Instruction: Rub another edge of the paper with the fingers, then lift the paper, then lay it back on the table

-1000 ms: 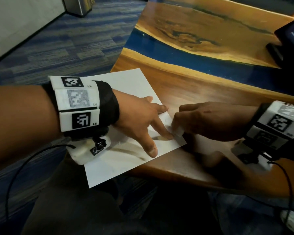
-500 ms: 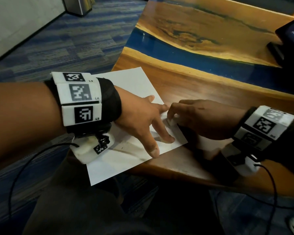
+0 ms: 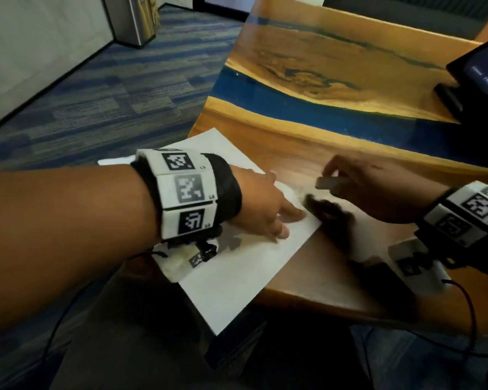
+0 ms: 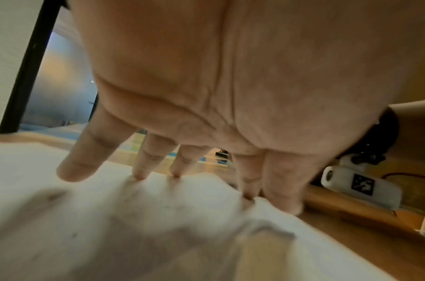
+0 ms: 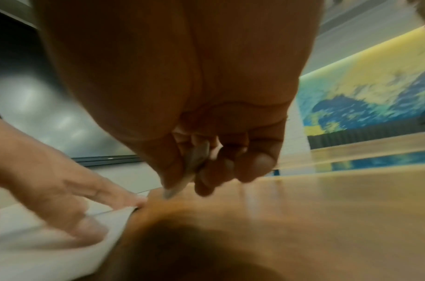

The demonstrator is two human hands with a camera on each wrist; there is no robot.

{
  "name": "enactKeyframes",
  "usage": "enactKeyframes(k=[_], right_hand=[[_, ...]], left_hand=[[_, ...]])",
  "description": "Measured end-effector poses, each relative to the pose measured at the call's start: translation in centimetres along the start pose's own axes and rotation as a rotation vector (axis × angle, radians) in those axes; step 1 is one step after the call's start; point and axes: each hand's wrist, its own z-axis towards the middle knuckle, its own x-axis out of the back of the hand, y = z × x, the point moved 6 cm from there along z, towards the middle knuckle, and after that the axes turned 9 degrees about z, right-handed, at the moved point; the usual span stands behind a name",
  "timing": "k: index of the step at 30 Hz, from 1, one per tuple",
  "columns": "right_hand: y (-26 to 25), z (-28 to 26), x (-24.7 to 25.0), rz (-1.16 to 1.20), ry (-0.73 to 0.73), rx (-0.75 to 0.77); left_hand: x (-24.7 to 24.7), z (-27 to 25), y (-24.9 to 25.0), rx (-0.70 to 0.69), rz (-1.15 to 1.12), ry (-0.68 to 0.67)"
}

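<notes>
Head view: left hand (image 3: 261,209) flat at paper (image 3: 237,274) edge.

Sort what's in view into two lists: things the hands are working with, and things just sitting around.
In use:
- left hand, fingertips pressing flat on the paper
- white sheet of paper, overhanging the table's near edge
- right hand, raised off the sheet
- small white eraser-like block, pinched in the right hand

Lying about:
- wood-and-blue table
- dark screen device
- metal bin on the carpet
</notes>
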Motion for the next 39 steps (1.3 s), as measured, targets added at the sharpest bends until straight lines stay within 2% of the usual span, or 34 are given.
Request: enactKeyframes(k=[4, 6, 8, 11, 13, 15, 18, 20, 22, 24, 26, 29, 31, 34, 37, 39], right_hand=[[3.7, -3.2, 0.2, 0.025, -0.129, -0.203], [4.9, -5.1, -0.1, -0.069, -0.199, -0.275], [5.3, -6.8, -0.1, -0.13, -0.171, -0.3], [2.9, -8.7, 0.0, -0.059, -0.057, -0.18], [0.5, -9.4, -0.8, 0.049, -0.1, -0.11], [-1.5, -9.7, -1.7, 0.106, -0.152, -0.062], [-2.7, -9.5, -2.0, 0.176, -0.135, -0.034], [-3.1, -9.2, -2.2, 0.239, -0.141, -0.045], [-3.9, -9.0, -2.7, 0.313, -0.202, -0.058], [-4.6, -8.5, -3.1, 0.385, -0.244, -0.062], [-5.0, -7.2, -3.0, 0.507, -0.215, -0.072], [-4.9, -4.4, -1.9, 0.948, -0.094, -0.175], [-4.4, -2.3, -0.7, 1.223, -0.023, -0.233], [-3.8, 0.6, 2.2, 1.417, 0.135, -0.223], [-3.5, 2.0, 5.8, 1.502, 0.309, -0.13], [-3.9, 1.8, 8.4, 1.435, 0.395, -0.027]], left_hand=[[3.2, 1.5, -2.9, 0.054, 0.048, 0.214], [3.5, 1.6, -5.0, 0.065, 0.056, 0.213], [2.4, 1.5, -7.3, 0.111, 0.024, 0.173], [0.7, 1.0, -10.6, 0.249, -0.023, 0.211], [-0.1, 0.4, -12.7, 0.36, -0.004, 0.239], [-0.9, -0.5, -14.3, 0.464, -0.047, 0.21], [-1.9, -1.9, -15.8, 0.516, -0.098, 0.152], [-2.3, -2.8, -16.8, 0.498, -0.157, 0.164], [-2.7, -3.7, -17.9, 0.453, -0.346, 0.26], [-2.9, -4.6, -18.7, 0.402, -0.695, 0.451], [-2.7, -5.6, -18.2, 0.309, -1.12, 0.637], [-1.2, -6.5, -16.0, 0.12, -1.526, 0.795], [0.3, -7.0, -14.7, 0.023, -1.667, 0.869], [1.9, -7.7, -14.0, -0.079, -1.824, 0.973], [2.4, -8.3, -14.2, -0.103, -1.898, 1.074], [2.3, -8.7, -14.4, -0.091, -1.884, 1.114]])
